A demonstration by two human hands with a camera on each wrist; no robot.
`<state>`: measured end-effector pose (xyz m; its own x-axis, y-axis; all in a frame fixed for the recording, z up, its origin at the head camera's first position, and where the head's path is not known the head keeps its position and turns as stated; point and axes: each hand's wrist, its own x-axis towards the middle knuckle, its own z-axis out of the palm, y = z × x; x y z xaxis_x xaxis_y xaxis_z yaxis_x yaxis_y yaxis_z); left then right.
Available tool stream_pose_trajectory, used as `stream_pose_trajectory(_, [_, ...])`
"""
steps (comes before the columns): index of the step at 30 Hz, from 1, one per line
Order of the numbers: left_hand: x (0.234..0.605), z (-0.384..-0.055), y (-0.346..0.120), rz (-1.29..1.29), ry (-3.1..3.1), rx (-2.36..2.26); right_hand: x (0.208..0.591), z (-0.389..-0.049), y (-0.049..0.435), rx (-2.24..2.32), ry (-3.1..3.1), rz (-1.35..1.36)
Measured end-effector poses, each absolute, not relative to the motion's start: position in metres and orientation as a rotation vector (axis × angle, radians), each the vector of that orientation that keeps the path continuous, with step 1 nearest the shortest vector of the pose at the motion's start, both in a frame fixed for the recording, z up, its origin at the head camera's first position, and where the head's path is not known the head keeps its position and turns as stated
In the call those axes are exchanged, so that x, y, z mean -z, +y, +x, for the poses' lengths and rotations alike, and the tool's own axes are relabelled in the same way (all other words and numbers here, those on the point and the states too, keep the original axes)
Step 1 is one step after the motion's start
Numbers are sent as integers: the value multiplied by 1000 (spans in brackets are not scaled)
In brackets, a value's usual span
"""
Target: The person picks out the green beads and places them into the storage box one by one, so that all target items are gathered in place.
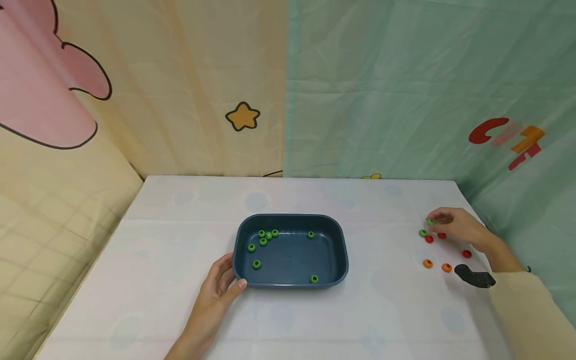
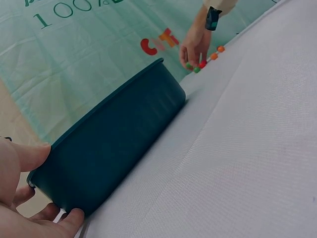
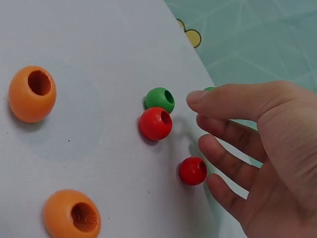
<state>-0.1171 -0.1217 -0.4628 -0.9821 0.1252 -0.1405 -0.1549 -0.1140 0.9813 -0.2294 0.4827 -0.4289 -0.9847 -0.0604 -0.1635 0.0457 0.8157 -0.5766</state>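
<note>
A dark blue plastic tray (image 1: 290, 286) sits on the table with several green beads in it, one of them a green bead (image 1: 256, 264) near its left end. My left hand (image 1: 215, 295) grips the tray's left end, thumb by the rim and fingers against the side. At the table's right, my right hand (image 1: 459, 229) pinches a green bead (image 1: 430, 221) between thumb and fingers; the thumb mostly hides it in the right wrist view. Just beside those fingers lie another green bead (image 3: 160, 100), a red bead (image 3: 155, 124) touching it, and a second red bead (image 3: 192, 171).
Nearer the right forearm are a third red bead (image 1: 466, 254) and two orange beads, one left (image 1: 427, 263) and one right (image 1: 446, 268). A white cloth covers the table (image 1: 148, 280). Printed curtains (image 1: 382, 90) hang behind the table and along its sides.
</note>
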Motion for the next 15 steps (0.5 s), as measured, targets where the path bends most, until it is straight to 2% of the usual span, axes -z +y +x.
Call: stream_pose_trajectory(15, [462,-117,-125,-36,1943,-2216,409,-244,443,975,2750,-118])
